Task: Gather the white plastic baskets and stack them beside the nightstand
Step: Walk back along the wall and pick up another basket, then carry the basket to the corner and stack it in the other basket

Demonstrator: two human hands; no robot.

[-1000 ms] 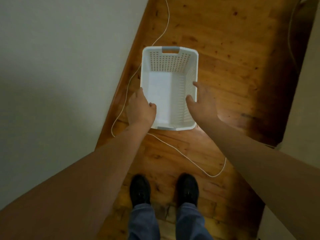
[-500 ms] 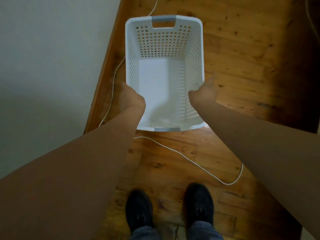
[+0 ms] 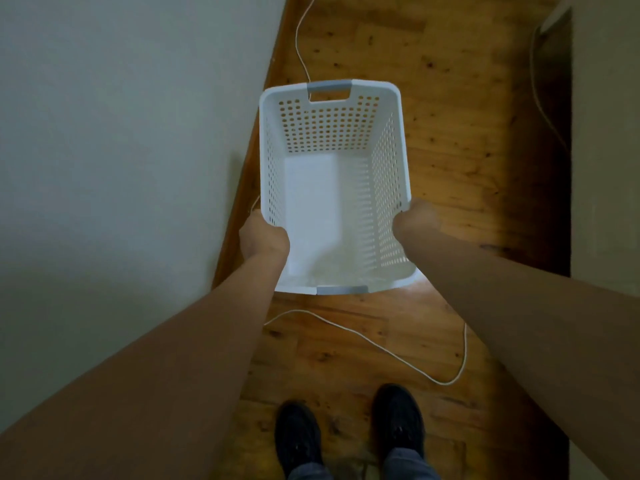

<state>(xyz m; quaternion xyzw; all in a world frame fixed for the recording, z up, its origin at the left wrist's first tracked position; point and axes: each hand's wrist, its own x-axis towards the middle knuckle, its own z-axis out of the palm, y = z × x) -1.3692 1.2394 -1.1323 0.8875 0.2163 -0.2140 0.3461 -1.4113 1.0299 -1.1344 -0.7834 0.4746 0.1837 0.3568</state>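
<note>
You are holding one white plastic basket [image 3: 332, 188] by its two long sides, mouth up toward you, above the wooden floor [image 3: 450, 133]. Your left hand [image 3: 263, 237] is closed over the left rim near the end closest to you, and your right hand [image 3: 415, 220] is clamped on the right rim opposite it. The basket is rectangular, with rows of round holes in its walls and a grey handle strip [image 3: 329, 87] on the far short end and another on the near end. Its inside looks bare. It sits just beside the pale wall [image 3: 121, 150] on your left, over the strip of floor along the wall's foot. A thin white cable [image 3: 381, 351] lies looped on the floor between the basket and your dark shoes [image 3: 298, 434], and runs on past the basket's far end.
</note>
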